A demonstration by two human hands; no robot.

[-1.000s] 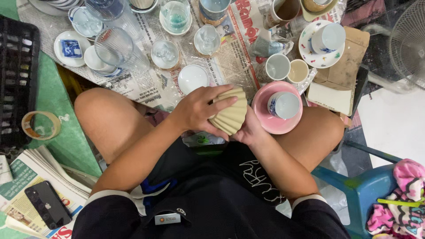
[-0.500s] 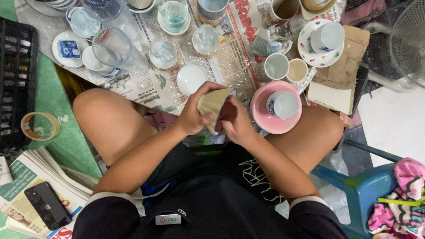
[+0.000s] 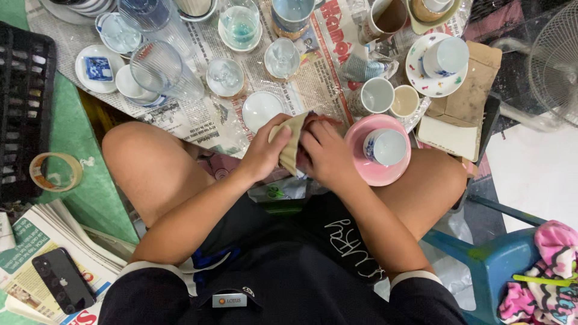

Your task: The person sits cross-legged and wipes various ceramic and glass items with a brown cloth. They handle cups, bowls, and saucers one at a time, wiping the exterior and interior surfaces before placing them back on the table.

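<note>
Both hands, left (image 3: 262, 155) and right (image 3: 325, 153), grip a tan ribbed dish (image 3: 291, 144) above the lap, just beside a pink saucer (image 3: 364, 171) bearing a white cup (image 3: 385, 146).

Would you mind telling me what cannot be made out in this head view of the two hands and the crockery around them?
- The beige ribbed piece: mostly covered by the left hand and right hand, so its shape stays unclear.
- A dark reddish thing at the right fingertips: too hidden to identify.
- Top-row cups: cut by the upper edge.
- The black crate: cut by the left edge.
</note>
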